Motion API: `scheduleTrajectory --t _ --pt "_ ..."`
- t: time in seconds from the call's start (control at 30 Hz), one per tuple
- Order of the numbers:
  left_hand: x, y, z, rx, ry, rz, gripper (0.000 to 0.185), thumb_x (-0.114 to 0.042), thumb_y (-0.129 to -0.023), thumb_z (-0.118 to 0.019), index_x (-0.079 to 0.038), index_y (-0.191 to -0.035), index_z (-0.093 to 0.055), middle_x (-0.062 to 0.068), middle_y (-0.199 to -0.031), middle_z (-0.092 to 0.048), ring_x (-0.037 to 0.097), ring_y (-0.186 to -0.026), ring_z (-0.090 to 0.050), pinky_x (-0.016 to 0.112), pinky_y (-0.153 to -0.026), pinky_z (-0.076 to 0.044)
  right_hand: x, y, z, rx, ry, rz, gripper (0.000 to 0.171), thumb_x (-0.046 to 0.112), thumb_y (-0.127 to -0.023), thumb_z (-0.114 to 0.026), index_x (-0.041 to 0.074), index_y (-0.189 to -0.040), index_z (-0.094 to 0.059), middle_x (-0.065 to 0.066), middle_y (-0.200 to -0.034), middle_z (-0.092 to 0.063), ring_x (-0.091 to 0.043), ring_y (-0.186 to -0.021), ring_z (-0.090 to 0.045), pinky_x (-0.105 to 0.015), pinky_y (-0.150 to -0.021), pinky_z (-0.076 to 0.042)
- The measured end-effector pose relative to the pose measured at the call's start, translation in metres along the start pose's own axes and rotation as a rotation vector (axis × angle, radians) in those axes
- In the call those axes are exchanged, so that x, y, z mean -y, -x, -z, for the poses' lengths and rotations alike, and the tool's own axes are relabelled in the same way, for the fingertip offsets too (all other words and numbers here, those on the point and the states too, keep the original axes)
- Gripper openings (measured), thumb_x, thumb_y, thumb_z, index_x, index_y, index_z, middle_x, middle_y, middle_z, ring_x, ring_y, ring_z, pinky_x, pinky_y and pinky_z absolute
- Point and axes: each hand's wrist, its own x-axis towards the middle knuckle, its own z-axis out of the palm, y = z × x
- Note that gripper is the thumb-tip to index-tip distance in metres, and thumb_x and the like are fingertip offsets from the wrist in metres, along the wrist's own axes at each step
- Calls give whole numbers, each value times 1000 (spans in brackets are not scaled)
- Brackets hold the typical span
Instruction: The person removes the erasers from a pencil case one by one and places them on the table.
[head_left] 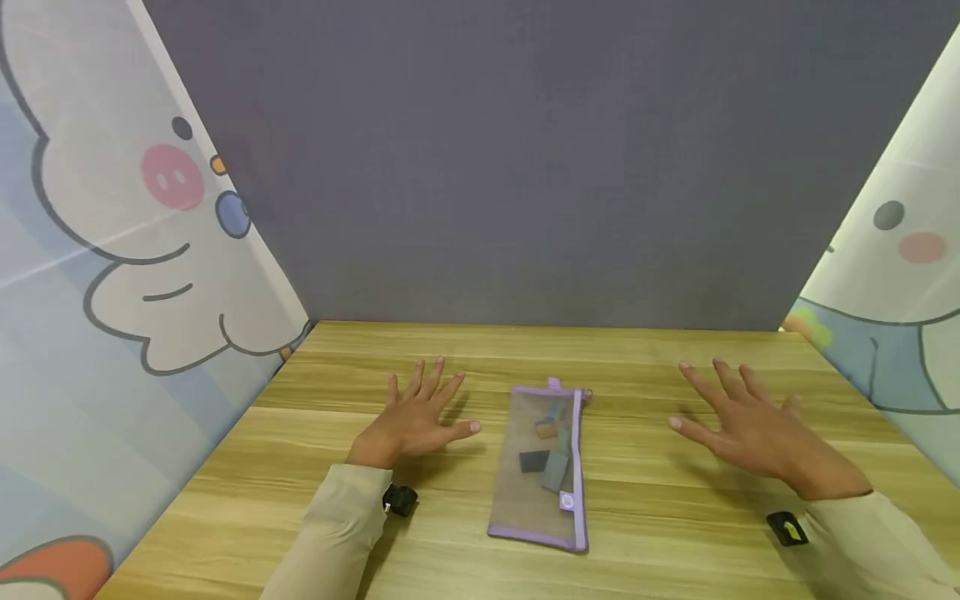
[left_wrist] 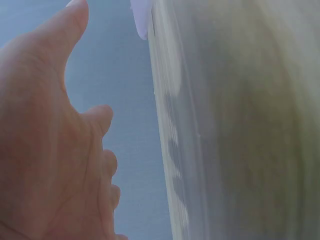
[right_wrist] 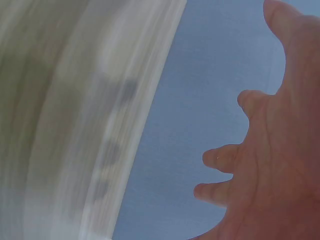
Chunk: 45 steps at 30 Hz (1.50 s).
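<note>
Right, on the wooden table (head_left: 232, 492) a purple-edged mesh pouch (head_left: 517, 504) lies between the hands, long axis running away from the person. The left hand (head_left: 414, 423) is nearer, thumb just beside the pouch's left side; the right hand (head_left: 753, 429) is farther off. Both spread their fingers, gripping nothing. Inside: dark grey pieces (head_left: 556, 469), a small orange-brown one (head_left: 547, 430).

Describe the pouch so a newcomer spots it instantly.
Start at the wood-grain table in front of the dark gray panel. Between the left hand and the right hand, nearer the left, lies a rectangular, see-through pouch. Its purple edging and the small pieces showing through it set it apart from the bare hands either side.
</note>
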Motion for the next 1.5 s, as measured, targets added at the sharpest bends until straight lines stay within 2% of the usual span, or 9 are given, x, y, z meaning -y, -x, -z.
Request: scheduleTrajectory --t 0.4,0.7,0.9,1.1,1.37,1.5 --pt "-4 0 -2 -20 -41 -28 92 -82 -90 -37 -26 -162 -21 9 -167 2 38 -151 3 72 -111 6 13 -1 -4 2 -14 24 86 66 -95 -52 26 -163 -17 -33 -160 -16 -63 -140 -12 -92 -85 -9" --pt "-10 -1 -4 -19 -44 -42 93 -82 -89 -38 -27 -162 -22 6 -167 4 38 -151 3 71 -112 4 17 2 -6 5 3 29 86 68 -95 -51 27 -163 -17 -32 -160 -15 -62 -140 -13 -92 -85 -9" --pt "-13 0 -5 7 -27 -36 92 -80 -90 -39 -27 -162 -21 8 -168 3 39 -151 2 75 -109 3 20 1 -6 4 -2 48 86 67 -95 -51 27 -162 -19 -32 -160 -16 -63 -140 -14 -92 -86 -9" --pt "-20 -3 -3 11 -16 -66 91 -79 -91 -39 -26 -162 -21 10 -168 1 39 -151 1 74 -110 3 24 0 -11 -15 5 80 84 66 -94 -53 25 -161 -24 -31 -159 -21 -62 -139 -19 -92 -85 -12" --pt "-27 -3 -3 9 35 -93 90 -79 -91 -40 -25 -162 -24 13 -167 -8 41 -151 -6 76 -109 1 37 1 -13 -18 7 116 81 66 -94 -53 27 -160 -29 -30 -158 -27 -61 -138 -24 -89 -88 -17" --pt "-32 -4 -5 22 55 -115 89 -80 -91 -39 -26 -160 -28 13 -165 -18 40 -150 -12 73 -112 -4 41 0 -17 -7 1 119 79 66 -95 -51 27 -160 -29 -30 -156 -29 -60 -137 -27 -88 -90 -19"
